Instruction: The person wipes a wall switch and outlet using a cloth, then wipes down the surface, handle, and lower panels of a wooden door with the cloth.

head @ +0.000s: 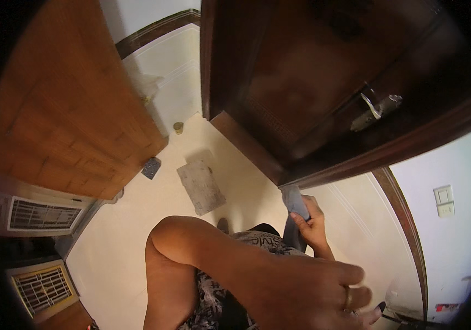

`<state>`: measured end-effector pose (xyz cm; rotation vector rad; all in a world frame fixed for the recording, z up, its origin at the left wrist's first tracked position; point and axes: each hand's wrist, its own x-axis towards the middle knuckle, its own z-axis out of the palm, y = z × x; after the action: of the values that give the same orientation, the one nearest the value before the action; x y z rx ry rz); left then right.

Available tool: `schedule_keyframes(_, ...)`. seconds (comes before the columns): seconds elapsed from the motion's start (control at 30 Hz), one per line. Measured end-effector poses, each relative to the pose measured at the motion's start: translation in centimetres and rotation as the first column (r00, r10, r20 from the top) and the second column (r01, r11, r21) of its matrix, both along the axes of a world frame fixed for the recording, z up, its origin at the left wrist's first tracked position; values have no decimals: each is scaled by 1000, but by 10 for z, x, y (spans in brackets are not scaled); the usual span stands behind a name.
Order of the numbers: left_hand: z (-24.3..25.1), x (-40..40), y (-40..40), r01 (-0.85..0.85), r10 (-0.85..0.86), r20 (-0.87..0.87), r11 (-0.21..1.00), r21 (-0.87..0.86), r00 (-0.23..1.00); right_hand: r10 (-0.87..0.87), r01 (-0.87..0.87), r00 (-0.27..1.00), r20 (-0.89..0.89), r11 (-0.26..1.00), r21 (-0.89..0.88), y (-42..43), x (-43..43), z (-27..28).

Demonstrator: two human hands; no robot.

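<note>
My right hand [313, 222] grips a folded grey cloth [295, 203], with its thumb lying across the near side. The cloth's upper end is by the lower corner of the dark door frame [287, 175], and a darker grey length hangs below my fingers; whether it touches the frame I cannot tell. Across my body reaches my left arm, bringing my left hand [314, 291] large and close to the camera at the lower right. A ring is on one of its bent fingers. A dark tip [379, 307] shows at one finger, and the palm side is hidden.
A dark brown door [301, 82] with a metal lever handle [371, 109] stands ahead. At left is a wooden door panel [74, 107]. On the pale floor lie a worn grey mat [201, 187], a dark block [152, 168] and a small cup [178, 128]. A wall switch [443, 201] is at right.
</note>
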<state>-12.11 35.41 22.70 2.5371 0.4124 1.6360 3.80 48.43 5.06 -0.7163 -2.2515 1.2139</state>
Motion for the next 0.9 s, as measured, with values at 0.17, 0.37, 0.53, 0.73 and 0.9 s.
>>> schedule_keyframes(0.17, -95, -59, 39, -392, 320, -310, 897, -206, 895, -45, 47, 998, 44, 998, -37, 36, -5, -15)
schedule_keyframes(0.37, -308, -112, 49, -701, 332, -633, 147, -698, 699, -119, 120, 992, 50, 993, -19, 108, -22, -25)
schedule_keyframes(0.53, -479, -96, 36, -600, 112, -610, -113, -792, 784, -138, 137, 990, 37, 990, 14, 199, -44, -43)
schedule_keyframes(0.73, -598, -48, 52, -516, 109, -536, -165, -840, 837, -156, 154, 986, 51, 987, 39, 302, -78, -52)
schedule_keyframes(0.9, -547, -44, 125, -599, 84, -617, -169, -783, 783, -122, 121, 992, 28, 992, 30, 365, -81, -67)
